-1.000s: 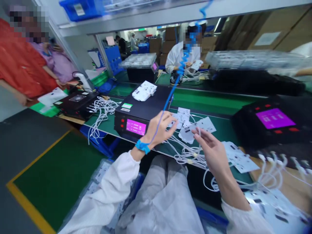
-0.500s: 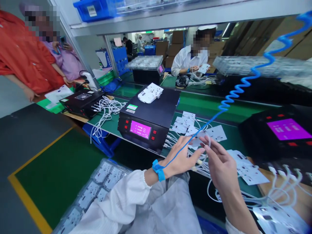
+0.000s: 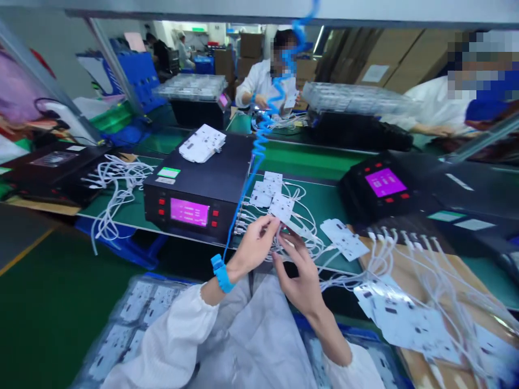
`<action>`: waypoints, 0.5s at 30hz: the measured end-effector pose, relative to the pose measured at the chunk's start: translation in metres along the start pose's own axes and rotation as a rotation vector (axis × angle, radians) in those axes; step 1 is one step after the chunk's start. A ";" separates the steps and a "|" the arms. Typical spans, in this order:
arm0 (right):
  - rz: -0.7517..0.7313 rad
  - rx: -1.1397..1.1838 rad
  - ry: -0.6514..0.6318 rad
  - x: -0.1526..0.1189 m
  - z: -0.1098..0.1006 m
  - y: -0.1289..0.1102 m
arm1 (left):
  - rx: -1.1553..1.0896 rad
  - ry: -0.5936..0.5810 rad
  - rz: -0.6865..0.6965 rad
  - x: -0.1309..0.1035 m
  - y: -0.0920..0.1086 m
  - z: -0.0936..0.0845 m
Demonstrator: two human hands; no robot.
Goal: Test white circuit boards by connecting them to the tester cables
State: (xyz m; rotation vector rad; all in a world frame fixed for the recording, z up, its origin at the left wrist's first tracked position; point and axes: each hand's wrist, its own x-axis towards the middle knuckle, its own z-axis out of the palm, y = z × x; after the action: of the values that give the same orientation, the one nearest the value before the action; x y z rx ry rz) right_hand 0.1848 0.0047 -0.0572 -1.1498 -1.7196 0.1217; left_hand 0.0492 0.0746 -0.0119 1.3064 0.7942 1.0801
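My left hand (image 3: 256, 243), with a blue strap on its wrist, pinches the near edge of a thin white circuit board (image 3: 299, 229), seen tilted, almost edge-on. My right hand (image 3: 299, 273) is close against it, fingers curled around the end of a white cable (image 3: 278, 233) at the board's edge; the plug is hidden by the fingers. Just beyond the hands lie more white circuit boards (image 3: 280, 207) among white cables. Left of them stands a black test box (image 3: 194, 178) with a lit magenta screen and a stack of white boards (image 3: 203, 143) on top.
Another black box (image 3: 377, 181) stands at right, its white cables (image 3: 383, 248) running over cardboard and boards (image 3: 409, 319). A blue coiled cord (image 3: 263, 132) hangs in front. Clear trays of boards (image 3: 133, 308) sit low at left. Co-workers (image 3: 263, 81) sit across the bench.
My view has turned right, so the bench appears shifted left. My left hand has closed from spread fingers to a pinch on a board, and my right hand has come close to it.
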 end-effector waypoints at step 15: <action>0.058 0.028 0.103 -0.101 -0.014 -0.039 | 0.003 -0.383 -0.151 -0.073 0.026 -0.026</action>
State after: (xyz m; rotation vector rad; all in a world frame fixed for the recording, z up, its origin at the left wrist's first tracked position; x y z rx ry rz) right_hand 0.1735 -0.0967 -0.0970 -1.1660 -1.5899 0.1191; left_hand -0.0033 0.0137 0.0017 1.3784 0.5933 0.6802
